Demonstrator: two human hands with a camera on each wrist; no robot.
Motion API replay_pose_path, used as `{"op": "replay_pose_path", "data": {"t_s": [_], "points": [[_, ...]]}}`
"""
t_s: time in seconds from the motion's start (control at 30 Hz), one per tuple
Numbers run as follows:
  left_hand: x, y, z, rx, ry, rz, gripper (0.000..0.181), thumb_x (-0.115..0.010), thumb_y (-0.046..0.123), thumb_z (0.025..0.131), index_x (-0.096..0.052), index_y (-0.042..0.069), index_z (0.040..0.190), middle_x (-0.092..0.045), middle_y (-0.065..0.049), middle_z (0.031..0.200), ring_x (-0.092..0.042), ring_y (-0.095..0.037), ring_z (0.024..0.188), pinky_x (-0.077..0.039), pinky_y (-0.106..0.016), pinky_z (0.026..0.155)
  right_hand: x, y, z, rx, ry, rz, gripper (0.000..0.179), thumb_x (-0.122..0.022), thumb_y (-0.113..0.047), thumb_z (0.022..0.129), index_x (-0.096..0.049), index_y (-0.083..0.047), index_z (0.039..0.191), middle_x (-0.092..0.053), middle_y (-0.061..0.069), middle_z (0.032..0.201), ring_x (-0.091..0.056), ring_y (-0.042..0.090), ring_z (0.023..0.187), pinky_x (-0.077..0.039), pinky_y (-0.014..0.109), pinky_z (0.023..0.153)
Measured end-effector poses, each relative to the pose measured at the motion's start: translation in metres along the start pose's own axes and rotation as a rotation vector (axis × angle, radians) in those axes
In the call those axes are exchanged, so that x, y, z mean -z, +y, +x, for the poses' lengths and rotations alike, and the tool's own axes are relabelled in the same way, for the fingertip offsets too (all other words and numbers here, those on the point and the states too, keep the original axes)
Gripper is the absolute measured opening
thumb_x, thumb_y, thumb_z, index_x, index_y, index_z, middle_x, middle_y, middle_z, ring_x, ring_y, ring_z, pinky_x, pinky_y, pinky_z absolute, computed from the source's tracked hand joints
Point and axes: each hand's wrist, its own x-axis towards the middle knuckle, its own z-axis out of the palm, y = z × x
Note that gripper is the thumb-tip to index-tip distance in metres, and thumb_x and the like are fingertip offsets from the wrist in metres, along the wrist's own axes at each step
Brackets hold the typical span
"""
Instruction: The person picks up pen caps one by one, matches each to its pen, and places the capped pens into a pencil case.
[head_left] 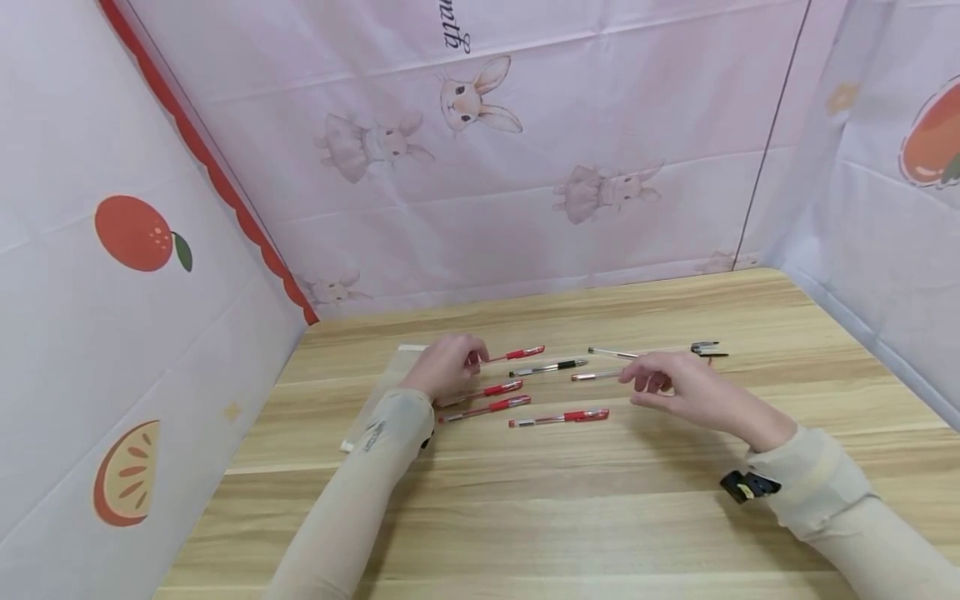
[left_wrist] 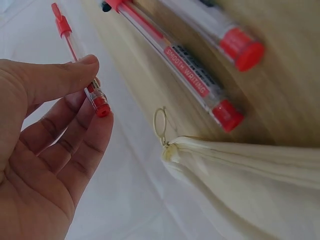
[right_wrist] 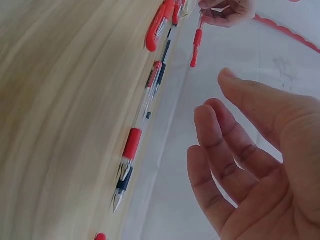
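My left hand (head_left: pixel 448 367) pinches a red gel pen (head_left: pixel 525 353) between thumb and fingers. In the left wrist view the pen's red end (left_wrist: pixel 102 108) sticks out past the fingertips. My right hand (head_left: pixel 686 390) hovers over the table with loosely bent fingers and nothing in its grasp. Beneath it lies a clear pen with a red grip (right_wrist: pixel 132 144), partly hidden by the hand in the head view. Two red pens (head_left: pixel 498 406) lie beside my left hand. Another red pen (head_left: pixel 558 418) is in front, and a black pen (head_left: pixel 549 367) lies between the hands.
A cream zip pouch (left_wrist: pixel 240 167) with a ring pull lies on the wooden table (head_left: pixel 525 517), partly under my left arm. Behind my right hand is a clear pen with a dark end (head_left: pixel 611 353); black pen parts (head_left: pixel 705 348) show beyond. Printed cloth (head_left: pixel 510 200) hangs around the table.
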Motion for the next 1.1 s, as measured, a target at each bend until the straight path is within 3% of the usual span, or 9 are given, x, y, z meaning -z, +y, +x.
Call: {"op": "replay_pose_path", "data": {"t_s": [0.37, 0.67, 1.1], "points": [[-0.008, -0.008, 0.017, 0.057, -0.049, 0.011, 0.024, -0.067, -0.002, 0.097, -0.08, 0.015, 0.108, -0.075, -0.001, 0.1, -0.065, -0.018, 0.093, -0.058, -0.04, 0.088, 0.002, 0.012, -0.007, -0.039, -0.013, -0.007, 0.024, -0.079, -0.013, 0.098, -0.075, -0.007, 0.121, -0.073, -0.007, 0.098, -0.068, 0.005, 0.087, -0.061, 0.031, 0.081], [-0.015, -0.016, 0.027, 0.062, -0.074, 0.053, 0.021, -0.07, 0.001, 0.098, -0.078, 0.019, 0.103, -0.074, 0.0, 0.097, -0.064, -0.018, 0.091, -0.058, -0.041, 0.09, 0.007, 0.017, -0.012, -0.074, -0.036, 0.003, 0.024, -0.079, -0.013, 0.098, -0.074, -0.006, 0.12, -0.073, -0.006, 0.098, -0.066, 0.005, 0.086, -0.058, 0.027, 0.08], [-0.019, -0.013, 0.036, 0.057, -0.084, 0.078, 0.018, -0.07, 0.002, 0.098, -0.077, 0.019, 0.102, -0.074, 0.0, 0.098, -0.064, -0.019, 0.09, -0.057, -0.041, 0.087, 0.007, 0.024, -0.016, -0.077, -0.041, -0.004, 0.022, -0.078, -0.014, 0.099, -0.075, -0.009, 0.121, -0.073, -0.007, 0.097, -0.066, 0.005, 0.087, -0.058, 0.027, 0.079]]}}
